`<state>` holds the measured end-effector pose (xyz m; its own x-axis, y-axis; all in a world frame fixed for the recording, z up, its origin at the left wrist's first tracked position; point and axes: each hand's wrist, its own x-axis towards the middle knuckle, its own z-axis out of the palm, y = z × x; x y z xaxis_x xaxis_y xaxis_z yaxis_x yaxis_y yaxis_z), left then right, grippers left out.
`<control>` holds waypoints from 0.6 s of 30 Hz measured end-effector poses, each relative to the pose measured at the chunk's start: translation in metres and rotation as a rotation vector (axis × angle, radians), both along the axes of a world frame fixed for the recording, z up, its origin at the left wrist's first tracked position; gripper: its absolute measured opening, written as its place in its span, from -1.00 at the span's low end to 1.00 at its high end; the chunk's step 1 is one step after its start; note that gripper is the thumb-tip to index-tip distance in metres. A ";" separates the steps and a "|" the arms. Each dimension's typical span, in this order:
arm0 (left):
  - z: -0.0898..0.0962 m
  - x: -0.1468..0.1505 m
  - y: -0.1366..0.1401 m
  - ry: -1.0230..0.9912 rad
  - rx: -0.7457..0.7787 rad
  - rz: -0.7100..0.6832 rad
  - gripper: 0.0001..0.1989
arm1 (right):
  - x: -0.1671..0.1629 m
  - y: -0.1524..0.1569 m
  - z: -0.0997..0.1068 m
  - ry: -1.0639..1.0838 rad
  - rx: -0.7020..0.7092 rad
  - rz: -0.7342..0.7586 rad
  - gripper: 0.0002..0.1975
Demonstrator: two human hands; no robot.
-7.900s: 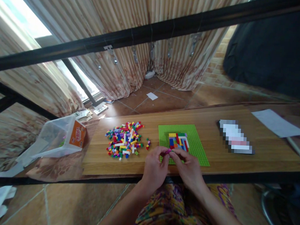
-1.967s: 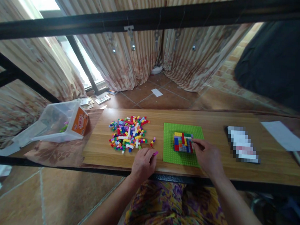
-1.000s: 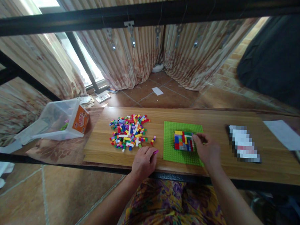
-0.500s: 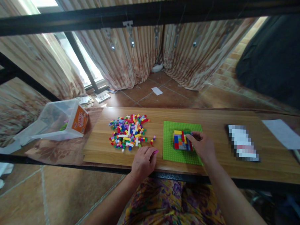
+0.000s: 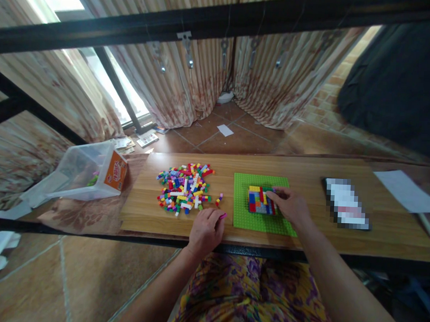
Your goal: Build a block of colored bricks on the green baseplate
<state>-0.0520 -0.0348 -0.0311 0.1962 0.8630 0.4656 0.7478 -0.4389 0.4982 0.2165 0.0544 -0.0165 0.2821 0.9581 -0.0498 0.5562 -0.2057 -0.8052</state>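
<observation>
My left hand (image 5: 207,229) rests at the table's front edge, fingers closed on a small magenta toy brick (image 5: 223,216). A block built of multicoloured toy bricks (image 5: 258,201) sits on the green baseplate (image 5: 241,221). At its upper right corner my right hand (image 5: 288,206) has thumb and fingers closed on the brick block; the hand hides part of its right side. Whether a separate small brick is between those fingertips I cannot tell. To the left lies a heap of loose toy bricks (image 5: 185,186), with a few strays (image 5: 219,199) near my left hand.
A clear plastic box (image 5: 82,169) with an orange label lies on the left, a few bricks inside. On the right of the wooden tabletop (image 5: 307,179) are a phone (image 5: 346,204) and a white paper sheet (image 5: 406,188). A black bar (image 5: 207,23) crosses above.
Both hands hold nearly the same places. The view has shifted very slightly; no brick has visibly moved.
</observation>
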 end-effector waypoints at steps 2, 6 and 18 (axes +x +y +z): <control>0.000 0.001 0.001 -0.001 -0.010 0.005 -0.90 | -0.003 -0.001 0.004 -0.006 0.000 -0.001 -0.56; 0.001 0.002 0.002 -0.001 -0.032 0.032 -0.88 | -0.004 -0.003 0.009 0.002 -0.010 0.014 -0.54; 0.006 0.002 0.003 -0.170 -0.194 0.039 -0.87 | 0.013 -0.023 -0.003 0.340 0.208 -0.194 -0.49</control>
<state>-0.0498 -0.0320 -0.0247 0.0943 0.9448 0.3138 0.6606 -0.2952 0.6903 0.2294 0.0312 -0.0197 0.4586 0.8885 0.0180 0.2202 -0.0939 -0.9709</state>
